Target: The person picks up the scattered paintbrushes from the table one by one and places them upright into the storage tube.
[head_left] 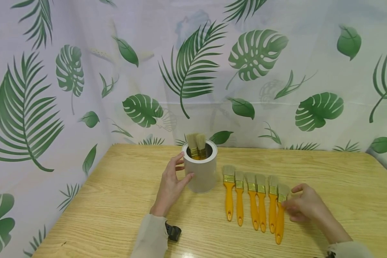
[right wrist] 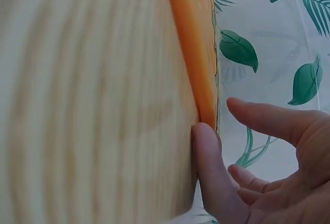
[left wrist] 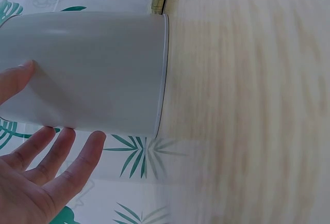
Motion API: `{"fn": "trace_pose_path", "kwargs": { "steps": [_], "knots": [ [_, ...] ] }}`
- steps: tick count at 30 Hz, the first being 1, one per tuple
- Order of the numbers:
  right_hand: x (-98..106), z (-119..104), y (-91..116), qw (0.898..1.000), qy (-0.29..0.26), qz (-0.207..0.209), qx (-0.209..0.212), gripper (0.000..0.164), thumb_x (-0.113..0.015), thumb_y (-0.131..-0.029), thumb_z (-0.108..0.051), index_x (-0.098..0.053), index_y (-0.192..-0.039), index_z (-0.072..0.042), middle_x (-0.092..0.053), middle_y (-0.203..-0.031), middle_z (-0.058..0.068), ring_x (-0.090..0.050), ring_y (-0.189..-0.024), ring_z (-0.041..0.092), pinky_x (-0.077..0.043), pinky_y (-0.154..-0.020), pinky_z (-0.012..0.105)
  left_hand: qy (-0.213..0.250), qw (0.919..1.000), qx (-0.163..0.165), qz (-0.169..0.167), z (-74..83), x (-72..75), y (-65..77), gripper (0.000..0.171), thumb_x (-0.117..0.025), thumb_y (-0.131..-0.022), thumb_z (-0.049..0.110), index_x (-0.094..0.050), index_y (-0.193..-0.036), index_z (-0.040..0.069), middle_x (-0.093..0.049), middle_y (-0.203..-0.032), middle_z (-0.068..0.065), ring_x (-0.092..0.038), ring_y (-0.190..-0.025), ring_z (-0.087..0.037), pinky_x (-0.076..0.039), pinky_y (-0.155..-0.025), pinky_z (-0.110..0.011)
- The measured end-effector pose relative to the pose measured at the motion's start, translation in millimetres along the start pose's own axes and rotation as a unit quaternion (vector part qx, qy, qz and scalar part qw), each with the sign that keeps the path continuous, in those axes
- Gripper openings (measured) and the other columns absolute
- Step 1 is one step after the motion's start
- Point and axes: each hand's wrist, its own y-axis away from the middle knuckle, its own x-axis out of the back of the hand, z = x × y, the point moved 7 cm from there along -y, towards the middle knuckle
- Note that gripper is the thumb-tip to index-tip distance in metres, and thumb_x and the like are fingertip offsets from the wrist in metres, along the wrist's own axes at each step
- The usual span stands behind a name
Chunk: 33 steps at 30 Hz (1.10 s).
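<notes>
A pale grey paint can (head_left: 200,175) with a white rim stands upright, and at least two paintbrushes (head_left: 196,146) poke out of it, bristles up. My left hand (head_left: 171,186) holds the can's left side; its thumb lies against the front and its fingertips (left wrist: 95,141) against the side. Several orange-handled paintbrushes (head_left: 252,204) lie in a row, bristles away from me. Beside the rightmost paintbrush (head_left: 279,224) is my right hand (head_left: 304,205). Its thumb (right wrist: 209,152) touches or nearly touches the orange handle (right wrist: 193,53), while the index finger stays apart from it.
Everything stands on a light wooden table (head_left: 109,200). A white cloth printed with green leaves (head_left: 193,64) hangs along the back and left edges. A black wrist device (head_left: 173,232) sits at my left sleeve.
</notes>
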Motion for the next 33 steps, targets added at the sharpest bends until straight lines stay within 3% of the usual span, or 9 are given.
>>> {"fn": "trace_pose_path", "kwargs": {
  "steps": [5,10,15,22,27,33],
  "knots": [
    [-2,0,-3,0.998,0.067,0.003,0.015,0.080,-0.082,-0.081,-0.006,-0.025,-0.131,0.018,-0.064,-0.074,0.010,-0.062,-0.057,0.018,-0.059,-0.052,0.034,0.004,1.0000,0.007,0.002,0.0,-0.9,-0.3,0.064,-0.077,-0.087,-0.004,-0.044,-0.141,0.001,-0.056,-0.130,-0.024,-0.062,-0.111,-0.042,-0.056,-0.093,-0.054],
    [5,-1,-9,0.995,0.094,0.011,0.006,0.083,-0.081,-0.082,-0.005,-0.023,-0.134,0.024,-0.068,-0.075,0.008,-0.067,-0.062,0.019,-0.060,-0.055,0.036,0.004,1.0000,0.007,-0.003,1.3,-1.3,-0.5,0.063,-0.077,-0.087,-0.005,-0.044,-0.141,0.000,-0.056,-0.129,-0.024,-0.061,-0.113,-0.043,-0.056,-0.093,-0.053],
    [11,1,-14,0.996,0.088,0.011,-0.002,0.074,-0.077,-0.084,-0.001,-0.029,-0.132,0.030,-0.069,-0.077,0.011,-0.067,-0.064,0.019,-0.061,-0.056,0.035,-0.005,1.0000,0.003,-0.003,1.3,-1.5,0.0,0.063,-0.077,-0.088,-0.004,-0.044,-0.141,0.000,-0.056,-0.129,-0.024,-0.061,-0.113,-0.042,-0.056,-0.093,-0.053],
    [7,-2,-15,0.995,0.099,0.014,-0.005,0.052,-0.072,-0.087,0.003,-0.044,-0.123,0.026,-0.064,-0.089,0.020,-0.065,-0.064,0.019,-0.062,-0.057,0.034,-0.009,1.0000,0.001,0.002,0.1,1.1,0.3,0.063,-0.077,-0.088,-0.002,-0.044,-0.142,0.001,-0.056,-0.128,-0.024,-0.062,-0.111,-0.042,-0.056,-0.093,-0.053],
    [7,-4,-15,0.994,0.109,0.014,0.008,0.050,-0.073,-0.086,0.001,-0.043,-0.121,0.020,-0.066,-0.088,0.018,-0.067,-0.067,0.020,-0.061,-0.058,0.037,-0.010,0.9999,-0.003,0.004,-0.6,1.5,0.2,0.063,-0.077,-0.088,-0.003,-0.044,-0.141,0.001,-0.056,-0.128,-0.024,-0.061,-0.112,-0.042,-0.056,-0.093,-0.053],
    [16,-2,-13,0.999,0.049,0.017,0.008,0.057,-0.071,-0.088,0.001,-0.037,-0.131,0.017,-0.065,-0.100,0.026,-0.067,-0.069,0.021,-0.062,-0.057,0.038,-0.003,1.0000,-0.003,-0.001,0.0,0.2,0.1,0.063,-0.077,-0.088,-0.003,-0.044,-0.141,0.001,-0.056,-0.128,-0.024,-0.061,-0.113,-0.042,-0.056,-0.093,-0.054]
  ]
}}
